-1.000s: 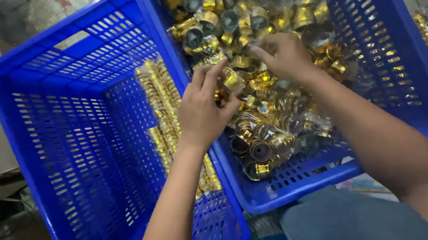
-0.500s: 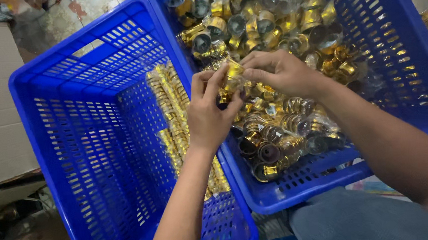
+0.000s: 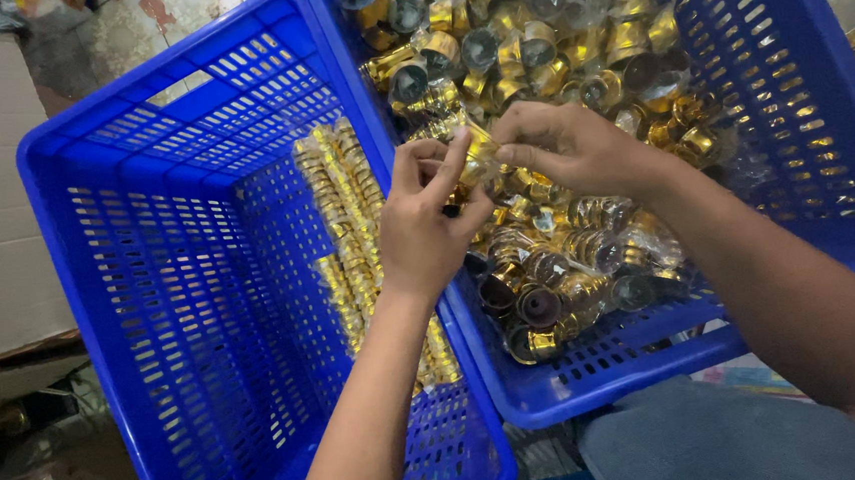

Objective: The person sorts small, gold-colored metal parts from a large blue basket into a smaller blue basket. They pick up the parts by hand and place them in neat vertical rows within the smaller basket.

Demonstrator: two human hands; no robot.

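Together our left hand [image 3: 426, 225] and right hand [image 3: 567, 150] pinch one gold cap [image 3: 477, 156], two blue crates [image 3: 152, 319], right crate [image 3: 820, 112] heaped with caps beyond counting, left holding stacked gold rows [image 3: 346, 216].

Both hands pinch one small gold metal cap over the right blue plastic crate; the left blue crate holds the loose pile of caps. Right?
No. The head view shows the left blue crate holds neat stacked rows of caps; the loose pile fills the right blue plastic crate.

Even, fairly bright overhead light is seen; glare is thrown off the gold caps [image 3: 535, 52] at upper centre, while the lower left corner is left dim and soft.
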